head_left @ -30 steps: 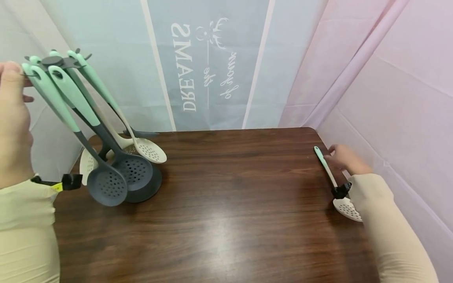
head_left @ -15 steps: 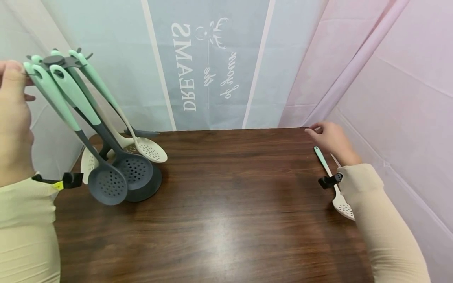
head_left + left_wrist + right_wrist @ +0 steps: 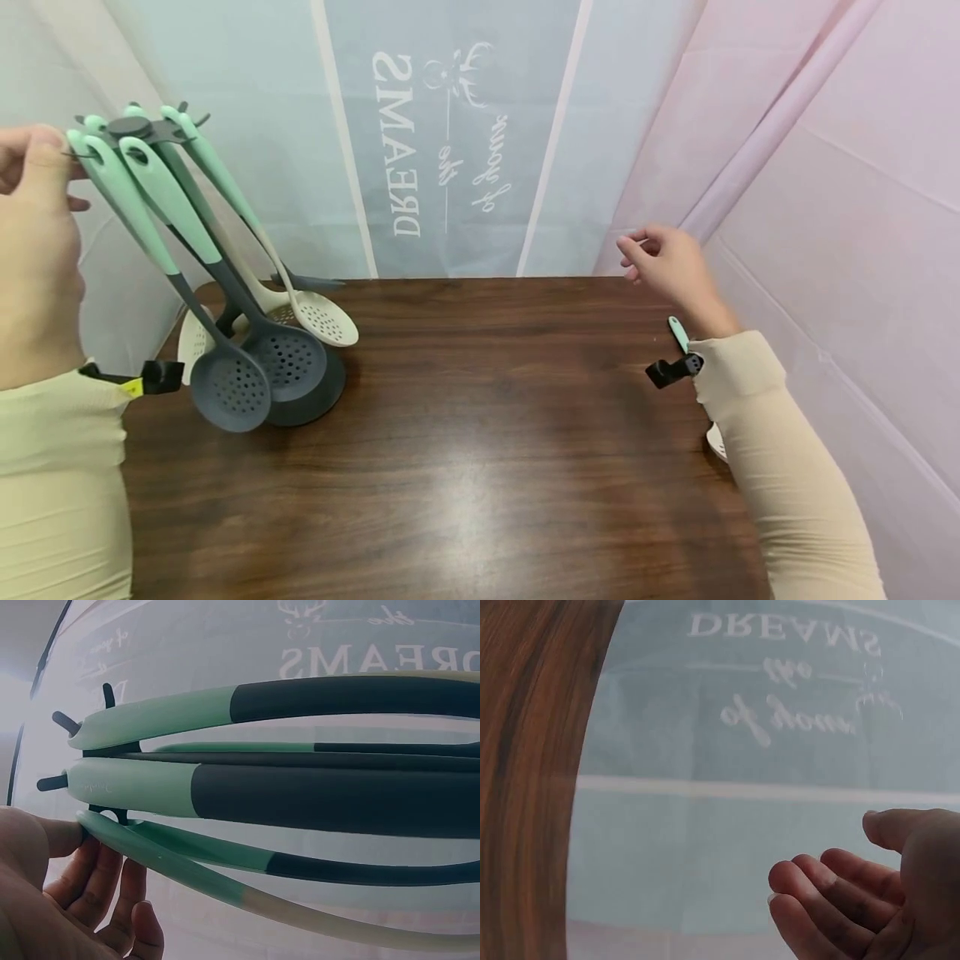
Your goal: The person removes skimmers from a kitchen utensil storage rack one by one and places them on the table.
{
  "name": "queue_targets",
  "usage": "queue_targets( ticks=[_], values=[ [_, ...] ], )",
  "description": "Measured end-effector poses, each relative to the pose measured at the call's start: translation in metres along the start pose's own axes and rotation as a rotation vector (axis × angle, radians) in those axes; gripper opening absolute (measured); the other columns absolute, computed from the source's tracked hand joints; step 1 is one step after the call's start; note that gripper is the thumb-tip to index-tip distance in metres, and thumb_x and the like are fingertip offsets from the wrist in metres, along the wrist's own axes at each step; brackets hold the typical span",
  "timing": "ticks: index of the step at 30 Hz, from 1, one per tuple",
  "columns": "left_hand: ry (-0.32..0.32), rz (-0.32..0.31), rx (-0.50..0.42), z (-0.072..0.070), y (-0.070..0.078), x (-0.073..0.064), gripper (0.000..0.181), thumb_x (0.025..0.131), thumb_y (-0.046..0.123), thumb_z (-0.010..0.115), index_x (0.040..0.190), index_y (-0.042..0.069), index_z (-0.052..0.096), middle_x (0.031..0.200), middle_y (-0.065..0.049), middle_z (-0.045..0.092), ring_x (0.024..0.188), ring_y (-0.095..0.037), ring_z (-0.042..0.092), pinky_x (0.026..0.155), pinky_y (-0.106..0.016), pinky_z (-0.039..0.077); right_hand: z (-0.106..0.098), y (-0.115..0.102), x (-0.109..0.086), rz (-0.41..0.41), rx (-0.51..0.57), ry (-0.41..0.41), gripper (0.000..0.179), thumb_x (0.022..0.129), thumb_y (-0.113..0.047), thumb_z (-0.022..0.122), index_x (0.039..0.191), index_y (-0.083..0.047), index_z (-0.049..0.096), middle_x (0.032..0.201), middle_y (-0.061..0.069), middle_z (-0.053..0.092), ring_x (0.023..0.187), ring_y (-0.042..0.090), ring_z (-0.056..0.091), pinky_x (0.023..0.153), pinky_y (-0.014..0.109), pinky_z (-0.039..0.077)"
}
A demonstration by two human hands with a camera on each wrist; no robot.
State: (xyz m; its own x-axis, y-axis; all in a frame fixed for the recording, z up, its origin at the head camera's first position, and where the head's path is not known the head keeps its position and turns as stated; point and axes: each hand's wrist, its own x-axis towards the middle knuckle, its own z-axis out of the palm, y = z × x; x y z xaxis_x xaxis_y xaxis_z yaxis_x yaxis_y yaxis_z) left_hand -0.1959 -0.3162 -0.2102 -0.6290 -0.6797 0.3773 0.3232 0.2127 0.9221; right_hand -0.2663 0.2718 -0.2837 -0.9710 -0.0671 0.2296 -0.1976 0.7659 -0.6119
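A grey utensil stand (image 3: 315,400) with a round base bears several mint-handled utensils hanging from its hooked top. Grey skimmers (image 3: 231,390) and a cream slotted spoon (image 3: 327,318) are among them. At the far left, my left hand (image 3: 41,242) pinches the top end of a hanging cream-shafted utensil (image 3: 180,871) between thumb and fingers, right by the hook. My right hand (image 3: 667,267) is raised near the table's back edge, holding nothing, with its fingers loosely bent. Under the right forearm lies another utensil with a mint handle (image 3: 678,333) and cream perforated head (image 3: 716,442), partly hidden by the sleeve.
The brown wooden table (image 3: 480,433) ends at a grey-blue cloth backdrop (image 3: 450,167) with white lettering. A pale pink cloth (image 3: 840,250) closes off the right side. Black wrist cameras (image 3: 161,377) are strapped at both cuffs.
My right hand has risen away from the cream utensil lying at the right and moved left and back. My left hand stays at the stand's top.
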Motion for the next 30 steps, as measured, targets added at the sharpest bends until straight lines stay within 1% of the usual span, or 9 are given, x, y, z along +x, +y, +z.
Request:
queue_targets(
  ticks=[2,6,8,10,15,19,22,26,30],
  values=[
    [0.003,-0.011,-0.004,0.001,0.001,-0.001,0.013,0.099,0.023,0.068,0.103,0.013,0.075,0.096,0.008,0.070,0.091,-0.003,0.063,0.067,-0.010,0.041,0.002,-0.009,0.002,-0.029,-0.001,0.024,0.047,0.101,-0.047,0.059,0.118,-0.004,0.070,0.087,0.009,0.074,0.061,0.006,0.066,0.056,0.020,0.050],
    [0.002,-0.027,0.002,0.003,0.007,-0.007,0.011,0.099,0.021,0.067,0.101,0.013,0.075,0.096,0.007,0.071,0.091,-0.003,0.062,0.069,-0.010,0.041,0.007,-0.025,0.005,-0.093,0.045,0.093,0.037,0.102,-0.038,0.061,0.110,-0.002,0.072,0.086,0.010,0.073,0.060,0.003,0.064,0.052,0.019,0.049],
    [0.004,-0.032,0.008,0.004,0.011,-0.010,0.010,0.100,0.021,0.066,0.099,0.015,0.075,0.095,0.008,0.070,0.091,-0.003,0.061,0.069,-0.010,0.041,0.010,-0.033,0.008,-0.126,0.083,0.118,0.034,0.102,-0.034,0.062,0.106,-0.001,0.071,0.085,0.011,0.072,0.060,0.003,0.065,0.052,0.018,0.049],
    [0.009,-0.036,0.015,0.005,0.014,-0.012,0.011,0.100,0.021,0.066,0.099,0.015,0.075,0.095,0.008,0.070,0.091,-0.003,0.061,0.070,-0.010,0.041,0.013,-0.041,0.011,-0.152,0.121,0.125,0.032,0.102,-0.031,0.062,0.103,-0.001,0.071,0.083,0.009,0.072,0.061,0.007,0.066,0.053,0.017,0.050],
    [0.013,-0.049,-0.002,0.004,0.015,-0.013,0.011,0.100,0.021,0.067,0.099,0.015,0.075,0.094,0.008,0.070,0.089,-0.002,0.061,0.068,-0.010,0.042,0.021,-0.058,0.016,-0.201,0.234,0.105,0.029,0.102,-0.027,0.063,0.103,0.001,0.071,0.081,0.004,0.071,0.065,0.015,0.070,0.059,0.019,0.056],
    [0.003,-0.066,-0.039,0.003,0.013,-0.011,0.010,0.099,0.022,0.068,0.097,0.015,0.075,0.092,0.007,0.070,0.089,-0.003,0.062,0.067,-0.010,0.042,0.028,-0.071,0.018,-0.222,0.302,0.091,0.028,0.102,-0.027,0.064,0.103,0.001,0.070,0.083,0.008,0.072,0.065,0.014,0.070,0.061,0.022,0.058],
    [-0.006,-0.061,-0.003,0.002,0.012,-0.009,0.010,0.100,0.024,0.067,0.098,0.017,0.075,0.095,0.008,0.069,0.090,-0.002,0.061,0.069,-0.010,0.042,0.035,-0.081,0.021,-0.237,0.336,0.074,0.028,0.102,-0.027,0.064,0.103,0.000,0.070,0.086,0.012,0.072,0.067,0.014,0.070,0.062,0.023,0.058],
    [-0.022,-0.057,0.056,0.000,0.008,-0.006,0.013,0.100,0.027,0.066,0.105,0.018,0.075,0.100,0.010,0.068,0.092,-0.002,0.058,0.071,-0.010,0.041,0.045,-0.094,0.024,-0.242,0.404,0.042,0.026,0.102,-0.024,0.064,0.104,0.001,0.070,0.089,0.013,0.072,0.069,0.016,0.070,0.064,0.025,0.059],
    [-0.030,-0.068,0.067,-0.002,0.006,-0.004,0.019,0.100,0.029,0.066,0.111,0.017,0.075,0.101,0.010,0.069,0.090,-0.002,0.058,0.071,-0.010,0.041,0.053,-0.108,0.026,-0.234,0.495,0.017,0.022,0.102,-0.020,0.065,0.103,0.002,0.069,0.090,0.016,0.072,0.068,0.017,0.071,0.063,0.027,0.059]
  ],
)
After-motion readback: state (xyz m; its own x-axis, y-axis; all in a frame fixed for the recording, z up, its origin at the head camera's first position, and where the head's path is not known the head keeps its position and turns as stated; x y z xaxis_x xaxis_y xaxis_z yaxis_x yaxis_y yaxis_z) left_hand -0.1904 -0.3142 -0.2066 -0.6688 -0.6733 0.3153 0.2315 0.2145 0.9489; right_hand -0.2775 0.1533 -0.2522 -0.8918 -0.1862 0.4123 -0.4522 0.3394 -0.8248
